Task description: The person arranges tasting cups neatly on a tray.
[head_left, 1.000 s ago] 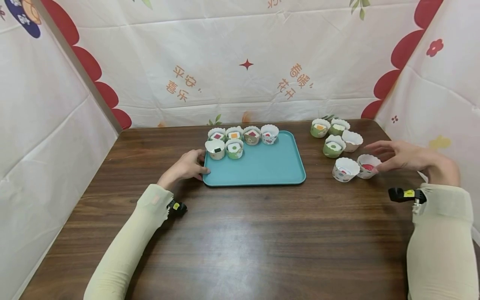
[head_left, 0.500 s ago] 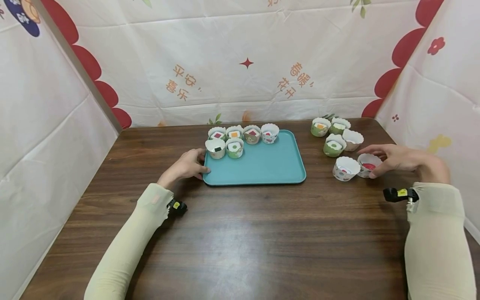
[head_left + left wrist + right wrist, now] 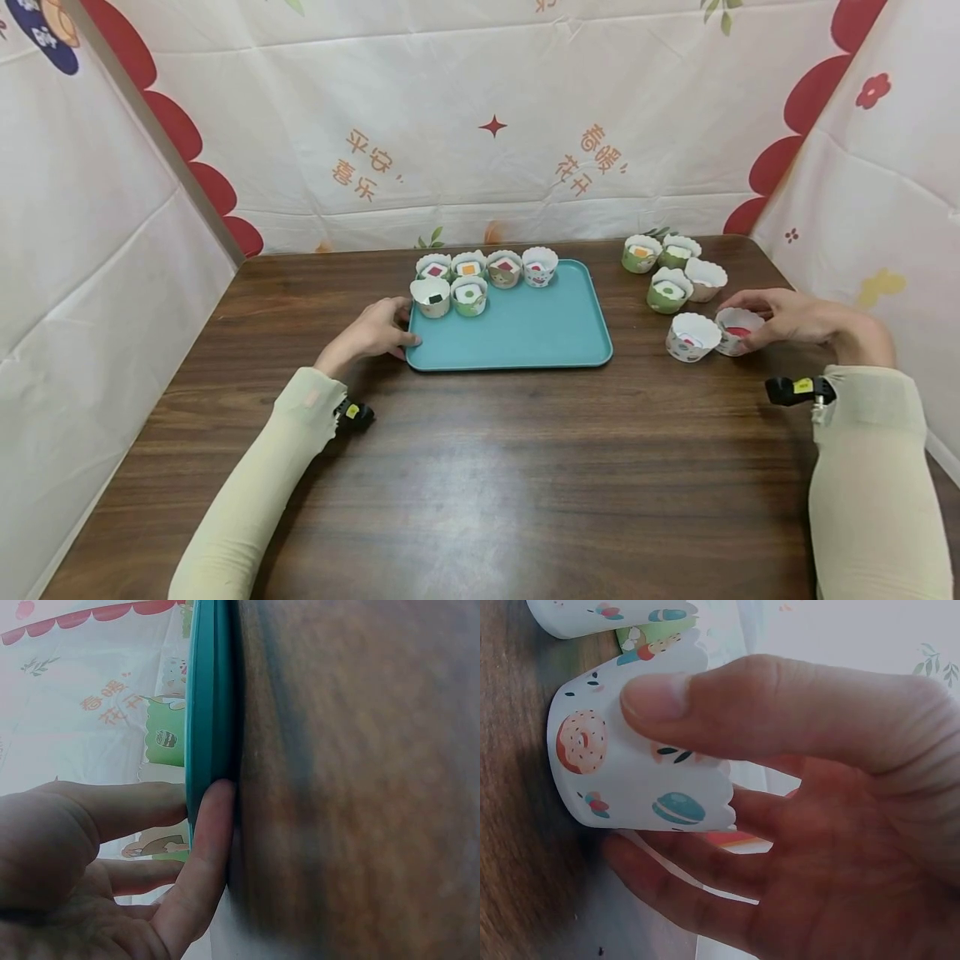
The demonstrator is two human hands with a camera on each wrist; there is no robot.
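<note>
A teal tray (image 3: 525, 333) lies on the table; the left hand (image 3: 372, 328) grips its left edge. In the left wrist view the left hand (image 3: 142, 862) has its thumb and fingers at the tray's rim (image 3: 211, 712). Several paper cups, among them a white one (image 3: 431, 302), stand in the tray's back left part. Right of the tray, the right hand (image 3: 802, 318) holds a white patterned cup (image 3: 729, 340) with something red inside. The right wrist view shows the right hand's thumb pressed on that cup (image 3: 630, 780), its fingers round the far side.
Touching or nearly touching the held cup is another white cup (image 3: 688, 346). Behind it stand several cups, two of them green ones (image 3: 639, 257) (image 3: 667, 297). Printed cloth walls (image 3: 495, 192) enclose the table (image 3: 480, 467) at the back and sides.
The right hand has moved left onto the white cup, and its thumb and fingers have closed round it. The left hand has stayed at the tray's edge.
</note>
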